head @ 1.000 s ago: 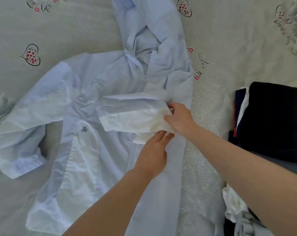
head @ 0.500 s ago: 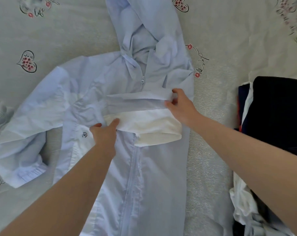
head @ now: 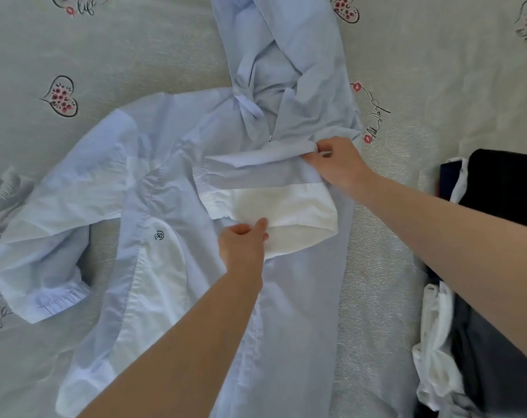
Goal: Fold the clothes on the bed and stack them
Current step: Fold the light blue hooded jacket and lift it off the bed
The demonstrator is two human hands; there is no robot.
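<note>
Thin, limp pale-blue jacket (head: pixel 298 297): our right hand (head: pixel 340 164) pinches the folded sleeve (head: pixel 256 176), our left hand (head: pixel 244 245) pinches its lower edge; we'd judge seams hold best.

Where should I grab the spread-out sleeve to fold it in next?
Probably at the gathered cuff of the sleeve, coming from its outer side. The cuff is the free end, lying flat on the bed clear of the jacket body, so it should lift across like the folded sleeve. Both the left hand and right hand are busy there.
</note>
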